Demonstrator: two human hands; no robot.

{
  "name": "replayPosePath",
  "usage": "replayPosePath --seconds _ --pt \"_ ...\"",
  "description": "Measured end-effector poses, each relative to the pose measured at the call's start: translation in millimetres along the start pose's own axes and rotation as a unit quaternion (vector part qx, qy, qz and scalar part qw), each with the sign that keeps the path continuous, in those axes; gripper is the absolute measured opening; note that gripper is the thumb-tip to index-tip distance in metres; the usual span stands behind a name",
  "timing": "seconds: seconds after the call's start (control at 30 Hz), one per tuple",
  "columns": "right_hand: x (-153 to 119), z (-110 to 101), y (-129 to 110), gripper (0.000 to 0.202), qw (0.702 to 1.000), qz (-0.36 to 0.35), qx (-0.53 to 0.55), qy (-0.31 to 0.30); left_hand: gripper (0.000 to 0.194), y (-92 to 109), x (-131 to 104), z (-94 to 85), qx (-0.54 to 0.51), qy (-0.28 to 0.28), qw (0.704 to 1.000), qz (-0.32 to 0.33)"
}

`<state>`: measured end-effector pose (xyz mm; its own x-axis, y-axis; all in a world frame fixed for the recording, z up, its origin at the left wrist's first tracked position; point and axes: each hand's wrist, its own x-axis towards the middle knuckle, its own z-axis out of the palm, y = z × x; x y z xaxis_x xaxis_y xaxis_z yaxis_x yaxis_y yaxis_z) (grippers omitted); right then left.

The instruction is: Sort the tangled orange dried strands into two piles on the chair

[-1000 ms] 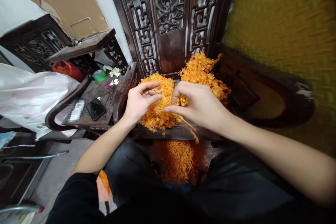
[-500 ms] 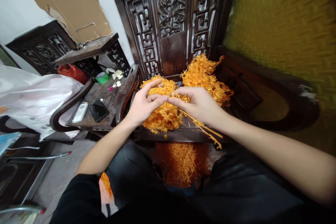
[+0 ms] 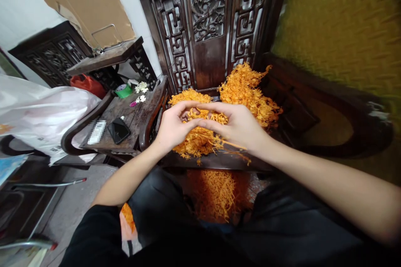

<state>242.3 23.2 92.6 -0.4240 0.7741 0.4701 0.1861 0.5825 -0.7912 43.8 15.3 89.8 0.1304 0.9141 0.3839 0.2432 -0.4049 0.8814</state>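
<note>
- Step in hand, as judged: close two-handed finger work on thin orange branching stems [image 3: 234, 145], at the near side of a loose heap of orange, frilly plant-like sprigs [image 3: 199, 144].
- Left hand [image 3: 173, 128]: half curled, palm inward, fingers arched, thumb extended to the right thumb. Whether a strand is pinched in its fingertips cannot be told.
- Right hand [image 3: 240, 125]: curled, with thumb and fingers drawn in around the stems, whose free ends project below the palm toward the lap. The exact grip point is hidden.
- Hand alignment: thumb tips meet or nearly meet, and the forefingers arch toward each other, forming a ring in front of the heap.
- Material location: the heap lies on the dark wooden seat [image 3: 184, 159], partly behind the hands. A second orange heap [image 3: 249, 94] lies beside it, farther back and to the right. Fine orange strands [image 3: 221, 192] lie lower, between the knees.
- Next move, as judged: calls for a steady right-hand hold, a light fingertip pinch by the left, and short, controlled motion.
- Caution: the branching tips may snag on the heap; excess pull may snap a thin stem.
</note>
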Motion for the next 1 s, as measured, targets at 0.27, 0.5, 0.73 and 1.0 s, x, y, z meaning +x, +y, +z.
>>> replayPosePath --seconds 0.27,0.5,0.73,1.0 --pt "4.7 3.4 -1.6 0.011 0.995 0.003 -0.102 0.005 0.061 9.3 -5.6 6.1 0.109 -0.022 0.994 0.011" --pt "7.4 -0.5 7.0 0.017 0.984 -0.029 -0.166 0.058 0.04 13.2 -2.0 2.7 -0.018 -0.022 0.997 -0.073" --pt "19.5 -28.3 33.6 0.015 0.974 -0.008 -0.161 0.162 0.04 20.5 -3.8 -6.2 -0.028 0.012 0.992 -0.126" --pt "14.2 -68.7 50.3 0.025 0.986 0.096 -0.018 0.135 0.037 -5.3 2.8 -23.8 -0.136 0.062 0.98 -0.131"
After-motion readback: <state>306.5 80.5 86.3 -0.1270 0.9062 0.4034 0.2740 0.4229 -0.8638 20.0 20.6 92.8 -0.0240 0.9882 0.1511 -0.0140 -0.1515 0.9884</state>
